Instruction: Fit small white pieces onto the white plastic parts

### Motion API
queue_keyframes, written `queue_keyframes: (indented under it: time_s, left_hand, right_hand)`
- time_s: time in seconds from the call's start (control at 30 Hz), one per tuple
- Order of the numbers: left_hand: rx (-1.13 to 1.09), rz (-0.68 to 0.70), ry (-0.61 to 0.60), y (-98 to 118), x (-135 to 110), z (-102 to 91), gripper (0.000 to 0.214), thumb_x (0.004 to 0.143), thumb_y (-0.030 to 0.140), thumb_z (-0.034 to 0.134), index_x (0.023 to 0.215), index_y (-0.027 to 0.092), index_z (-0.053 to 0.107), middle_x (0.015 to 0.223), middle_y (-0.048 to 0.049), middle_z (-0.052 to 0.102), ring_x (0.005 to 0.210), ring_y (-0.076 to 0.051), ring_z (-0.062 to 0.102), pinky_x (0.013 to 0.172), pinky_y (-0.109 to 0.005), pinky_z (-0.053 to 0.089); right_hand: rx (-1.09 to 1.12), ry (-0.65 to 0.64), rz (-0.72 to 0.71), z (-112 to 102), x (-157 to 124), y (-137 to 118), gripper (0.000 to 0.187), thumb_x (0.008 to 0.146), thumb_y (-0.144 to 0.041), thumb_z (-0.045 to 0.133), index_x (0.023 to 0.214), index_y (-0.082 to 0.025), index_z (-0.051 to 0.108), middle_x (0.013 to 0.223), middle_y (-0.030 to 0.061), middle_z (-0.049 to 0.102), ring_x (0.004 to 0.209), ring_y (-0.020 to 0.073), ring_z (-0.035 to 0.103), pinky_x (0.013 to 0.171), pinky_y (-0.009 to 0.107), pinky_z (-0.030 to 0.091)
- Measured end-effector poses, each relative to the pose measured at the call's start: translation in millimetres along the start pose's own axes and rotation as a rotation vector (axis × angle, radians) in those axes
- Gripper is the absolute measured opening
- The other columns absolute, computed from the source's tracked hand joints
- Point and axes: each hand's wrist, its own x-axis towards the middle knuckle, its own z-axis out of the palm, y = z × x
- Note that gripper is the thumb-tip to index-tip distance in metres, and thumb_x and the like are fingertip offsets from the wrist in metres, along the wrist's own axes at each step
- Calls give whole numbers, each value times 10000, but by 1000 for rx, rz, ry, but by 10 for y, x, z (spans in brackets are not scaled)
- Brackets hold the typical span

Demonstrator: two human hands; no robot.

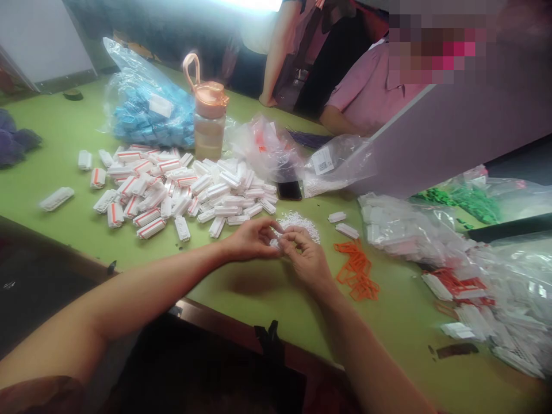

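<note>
**Left hand (250, 238) and right hand (309, 256) close around a small white piece (274, 244)**

I see the piece grasped in the left hand's curled fingers; the right fingertips bunch beside it, but I cannot tell their hold. It sits inward of the table's (207, 282) near edge, long axis unclear. A heap of tiny white parts (307, 224) lies just beyond, nearer the right hand.

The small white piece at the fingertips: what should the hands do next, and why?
Probably steady the small white piece with the left hand while the right hand gently adjusts it: both hands' fingertips meet around it, and a heap of tiny white bits lies just beyond, where a dropped piece might get lost.
</note>
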Motion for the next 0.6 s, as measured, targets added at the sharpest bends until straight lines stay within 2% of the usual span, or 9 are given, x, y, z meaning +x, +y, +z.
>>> queue_keyframes:
  time_s: [0.2,0.33,0.4,0.53,0.6]
  left_hand:
    - [27,4,-7,-24,2,-6,475,638,270,785,1024,141,540,695,42,549,538,-29,484,511,-165,379]
    - [42,13,2,-63,12,-27,502,636,294,794,1040,141,538,694,41,546,541,-32,488,511,-167,380]
    - [48,13,0,-88,17,-39,523,630,303,799,1051,146,532,707,33,565,555,-43,512,524,-176,399]
    - [48,17,-8,-93,18,-47,547,619,301,807,1059,153,517,731,21,589,578,-57,543,545,-189,418]
    - [53,18,11,-69,19,-46,557,602,296,819,1049,153,519,730,22,587,584,-58,545,554,-190,418]
  right_hand:
    - [-33,-30,12,-29,9,8,290,806,-486,594,719,-214,646,986,70,605,968,212,573,898,382,453]
    - [-35,-26,33,-37,33,-15,286,750,-488,645,686,-209,654,1006,71,614,964,218,573,873,381,456]
    - [-1,-22,77,-24,44,-30,275,714,-483,681,717,-208,657,957,64,626,912,214,580,818,373,468]
    - [91,-101,235,-34,60,-44,367,667,-529,719,815,-199,658,757,21,623,701,173,567,651,322,459]
    - [125,-71,251,-92,61,-31,406,664,-566,710,824,-197,656,750,19,633,678,164,565,636,308,454]
